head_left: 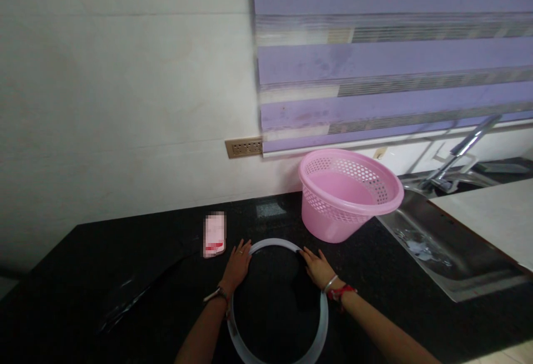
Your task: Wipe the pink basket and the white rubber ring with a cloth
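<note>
Countertop (366, 275): left hand (239, 263), right hand (318, 269) splayed on ring (275, 242)

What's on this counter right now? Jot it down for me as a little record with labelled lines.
Surface: black counter
Central item: large pale ring, lying on the counter
Left hand: over the ring's left side, fingers extended
Right hand: over its right side, fingers spread
Left of ring: pink item, details blurred
Beyond, to the right: pink basket with a perforated upper band
Far right: metal sink and faucet
</note>
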{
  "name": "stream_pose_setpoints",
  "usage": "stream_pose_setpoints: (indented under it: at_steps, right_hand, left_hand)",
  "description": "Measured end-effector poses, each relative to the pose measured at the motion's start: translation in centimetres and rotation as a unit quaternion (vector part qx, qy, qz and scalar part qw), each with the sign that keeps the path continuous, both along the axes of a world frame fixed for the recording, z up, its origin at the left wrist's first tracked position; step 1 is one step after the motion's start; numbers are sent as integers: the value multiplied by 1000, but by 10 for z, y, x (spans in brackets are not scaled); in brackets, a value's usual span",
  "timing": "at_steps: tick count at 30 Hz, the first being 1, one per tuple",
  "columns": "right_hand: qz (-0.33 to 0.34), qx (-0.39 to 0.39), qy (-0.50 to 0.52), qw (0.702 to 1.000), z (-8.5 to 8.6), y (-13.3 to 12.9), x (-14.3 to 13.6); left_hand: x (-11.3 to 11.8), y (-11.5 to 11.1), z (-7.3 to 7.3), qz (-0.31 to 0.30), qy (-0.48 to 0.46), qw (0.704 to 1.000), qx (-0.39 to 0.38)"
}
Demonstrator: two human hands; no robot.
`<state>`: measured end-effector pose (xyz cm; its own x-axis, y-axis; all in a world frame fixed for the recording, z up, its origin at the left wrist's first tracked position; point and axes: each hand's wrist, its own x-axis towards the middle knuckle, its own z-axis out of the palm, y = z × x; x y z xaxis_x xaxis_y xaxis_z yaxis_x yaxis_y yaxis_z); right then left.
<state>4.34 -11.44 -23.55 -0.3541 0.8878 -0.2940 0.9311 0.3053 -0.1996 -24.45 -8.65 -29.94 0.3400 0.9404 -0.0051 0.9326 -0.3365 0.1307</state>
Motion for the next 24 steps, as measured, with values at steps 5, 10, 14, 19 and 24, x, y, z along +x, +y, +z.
stream_pose_setpoints:
  at_steps: [5, 10, 14, 19, 24]
  right_hand:
    - [124, -3, 4, 992, 0, 45, -13]
    - [215, -7, 16, 976, 1, 77, -41]
    - [292, -21, 32, 956, 2, 95, -65]
    - [345, -45, 48, 936, 1, 104, -81]
    - [321, -49, 62, 944, -1, 97, -79]
  left_hand:
    - [2, -1, 0, 12, -18, 1000, -1]
    - [3, -2, 4, 18, -41, 999, 0]
    - [3, -2, 9, 13, -45, 999, -4]
    - [2, -2, 9, 10, -36, 999, 2]
    - [2, -3, 12, 11, -27, 999, 22]
